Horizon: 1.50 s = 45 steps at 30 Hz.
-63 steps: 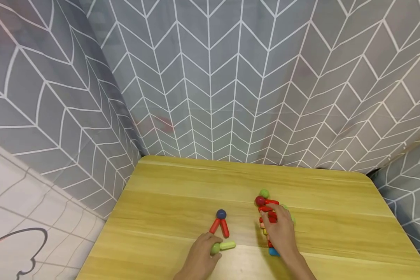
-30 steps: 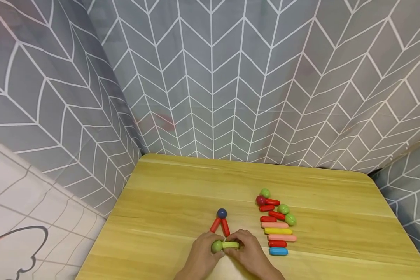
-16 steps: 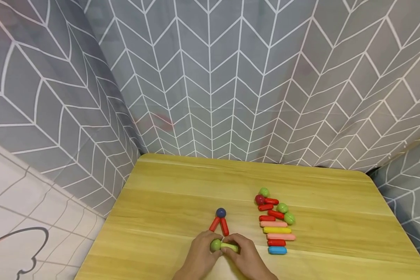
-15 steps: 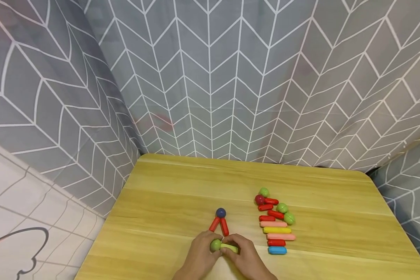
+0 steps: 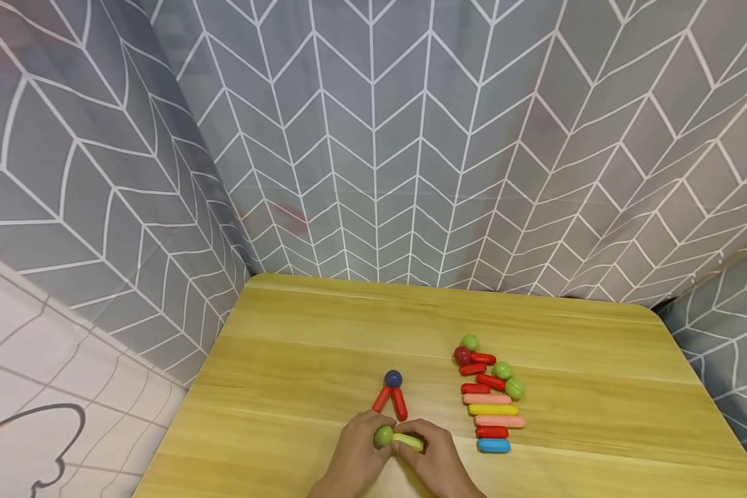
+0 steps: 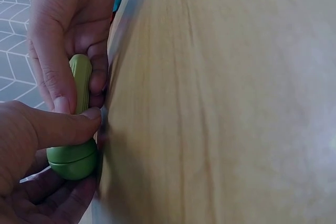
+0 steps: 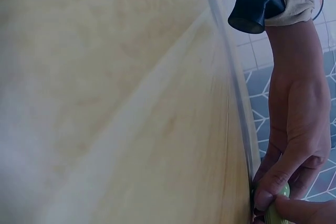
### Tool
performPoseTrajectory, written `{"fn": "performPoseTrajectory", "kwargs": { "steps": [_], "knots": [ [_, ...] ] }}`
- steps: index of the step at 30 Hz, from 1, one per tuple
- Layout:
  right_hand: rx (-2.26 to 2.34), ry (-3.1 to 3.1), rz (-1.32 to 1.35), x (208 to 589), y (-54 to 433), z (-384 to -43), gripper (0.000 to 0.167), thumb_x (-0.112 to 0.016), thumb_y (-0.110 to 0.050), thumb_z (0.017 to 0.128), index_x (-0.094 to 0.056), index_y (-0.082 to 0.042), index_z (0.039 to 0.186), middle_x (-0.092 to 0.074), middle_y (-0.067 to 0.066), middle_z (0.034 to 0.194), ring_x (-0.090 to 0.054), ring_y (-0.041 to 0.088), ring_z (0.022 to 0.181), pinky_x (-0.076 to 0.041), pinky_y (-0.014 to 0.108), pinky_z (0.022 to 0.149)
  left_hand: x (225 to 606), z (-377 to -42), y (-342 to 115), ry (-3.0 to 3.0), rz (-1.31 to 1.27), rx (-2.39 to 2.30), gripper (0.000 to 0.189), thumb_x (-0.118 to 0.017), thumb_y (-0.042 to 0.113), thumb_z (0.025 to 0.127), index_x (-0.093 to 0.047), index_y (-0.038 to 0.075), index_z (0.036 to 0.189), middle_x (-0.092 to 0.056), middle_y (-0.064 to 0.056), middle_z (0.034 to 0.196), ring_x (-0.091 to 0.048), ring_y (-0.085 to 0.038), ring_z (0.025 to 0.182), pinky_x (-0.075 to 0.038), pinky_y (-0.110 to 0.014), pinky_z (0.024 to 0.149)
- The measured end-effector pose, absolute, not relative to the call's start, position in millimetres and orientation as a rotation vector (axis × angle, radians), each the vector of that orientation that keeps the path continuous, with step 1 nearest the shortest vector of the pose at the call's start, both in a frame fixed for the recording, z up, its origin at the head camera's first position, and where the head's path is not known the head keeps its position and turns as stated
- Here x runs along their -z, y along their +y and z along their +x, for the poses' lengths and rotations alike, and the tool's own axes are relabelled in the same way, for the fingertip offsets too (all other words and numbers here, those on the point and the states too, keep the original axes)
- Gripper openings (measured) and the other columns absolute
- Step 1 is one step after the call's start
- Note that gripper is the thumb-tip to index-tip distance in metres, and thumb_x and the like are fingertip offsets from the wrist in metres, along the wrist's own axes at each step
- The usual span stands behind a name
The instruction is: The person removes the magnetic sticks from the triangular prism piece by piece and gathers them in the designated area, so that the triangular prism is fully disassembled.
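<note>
My left hand (image 5: 356,451) grips a green ball (image 5: 383,436), thumb and fingers around it. The ball shows a seam line in the left wrist view. My right hand (image 5: 434,456) pinches a light yellow-green stick (image 5: 408,442) between thumb and fingers. One end of that stick meets the ball, and its ribbed side shows in the left wrist view; whether the two are joined is hidden by the fingers. Just beyond the hands a dark blue ball (image 5: 393,378) touches two red sticks, the left stick (image 5: 382,399) and the right stick (image 5: 400,404), spread in a V.
Right of the hands lies a group of loose pieces: several red sticks, pink sticks (image 5: 487,399), a yellow stick (image 5: 493,410), a blue stick (image 5: 494,445), green balls (image 5: 502,370) and a dark red ball (image 5: 463,355). All are on the wooden table (image 5: 324,332), backed by a grey patterned curtain (image 5: 373,138).
My right hand has come left from the group of pieces and taken hold of the light yellow-green stick, which now slants slightly. My left hand keeps its hold on the green ball.
</note>
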State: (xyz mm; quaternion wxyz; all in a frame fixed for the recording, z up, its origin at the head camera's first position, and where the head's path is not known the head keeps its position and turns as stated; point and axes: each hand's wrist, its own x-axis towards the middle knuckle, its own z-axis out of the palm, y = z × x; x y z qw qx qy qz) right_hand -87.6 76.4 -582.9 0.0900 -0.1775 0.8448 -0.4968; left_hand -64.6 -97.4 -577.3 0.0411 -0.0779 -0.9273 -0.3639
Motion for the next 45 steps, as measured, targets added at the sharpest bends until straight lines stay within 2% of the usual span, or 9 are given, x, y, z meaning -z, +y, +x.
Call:
{"fn": "performPoseTrajectory", "kwargs": {
  "steps": [14, 19, 22, 33, 36, 41, 45],
  "knots": [
    [1.506, 2.477, -0.527, 585, 77, -89, 0.016, -0.077, -0.033, 0.088, -0.076, -0.023, 0.1, -0.074, -0.007, 0.098, -0.064, 0.001, 0.094, -0.051, 0.018, 0.085, 577, -64, -98, -2.855, -0.227, 1.106, 0.027, -0.085, 0.016, 0.077, -0.076, 0.012, 0.102, -0.073, 0.006, 0.101, -0.063, -0.012, 0.096, -0.052, -0.026, 0.08],
    [1.444, 2.511, -0.53, 586, 80, -89, 0.016, -0.076, -0.035, 0.089, -0.075, -0.023, 0.1, -0.074, -0.009, 0.1, -0.065, 0.004, 0.098, -0.053, 0.02, 0.088, 579, -64, -97, -2.844, -0.225, 1.123, 0.028, -0.086, 0.017, 0.076, -0.076, 0.012, 0.102, -0.073, 0.006, 0.099, -0.062, -0.01, 0.094, -0.05, -0.024, 0.078],
    [1.421, 2.544, -0.496, 585, 85, -88, 0.016, -0.076, -0.033, 0.089, -0.075, -0.023, 0.101, -0.073, -0.009, 0.101, -0.065, 0.006, 0.099, -0.053, 0.022, 0.088, 578, -63, -96, -2.848, -0.217, 1.135, 0.029, -0.086, 0.017, 0.077, -0.076, 0.011, 0.103, -0.072, 0.006, 0.1, -0.064, -0.012, 0.096, -0.053, -0.027, 0.081],
    [1.466, 2.607, -0.203, 579, 112, -79, 0.019, -0.083, -0.024, 0.081, -0.077, -0.02, 0.098, -0.074, -0.006, 0.096, -0.059, -0.001, 0.085, -0.05, 0.017, 0.071, 576, -61, -94, -2.865, -0.161, 1.175, 0.031, -0.084, 0.015, 0.077, -0.075, 0.011, 0.106, -0.072, 0.004, 0.104, -0.063, -0.015, 0.099, -0.053, -0.028, 0.084],
    [1.509, 2.583, -0.128, 579, 119, -74, 0.02, -0.081, -0.017, 0.083, -0.077, -0.016, 0.103, -0.074, -0.001, 0.102, -0.061, -0.002, 0.087, -0.053, 0.016, 0.07, 576, -61, -94, -2.865, -0.152, 1.178, 0.031, -0.085, 0.014, 0.076, -0.075, 0.011, 0.106, -0.072, 0.004, 0.103, -0.064, -0.016, 0.099, -0.053, -0.029, 0.085],
    [1.58, 2.569, -0.067, 579, 128, -67, 0.025, -0.068, -0.002, 0.091, -0.074, -0.008, 0.114, -0.07, 0.009, 0.115, -0.064, -0.001, 0.095, -0.057, 0.017, 0.073, 576, -61, -93, -2.86, -0.147, 1.177, 0.031, -0.085, 0.014, 0.076, -0.076, 0.011, 0.105, -0.072, 0.003, 0.103, -0.064, -0.017, 0.099, -0.053, -0.03, 0.085],
    [1.6, 2.54, 0.069, 576, 135, -62, 0.024, -0.067, -0.002, 0.091, -0.072, -0.007, 0.114, -0.069, 0.008, 0.111, -0.058, -0.003, 0.081, -0.055, 0.018, 0.067, 576, -62, -93, -2.847, -0.15, 1.173, 0.03, -0.085, 0.014, 0.075, -0.076, 0.011, 0.104, -0.073, 0.003, 0.103, -0.064, -0.017, 0.098, -0.053, -0.029, 0.084]
  ]
}}
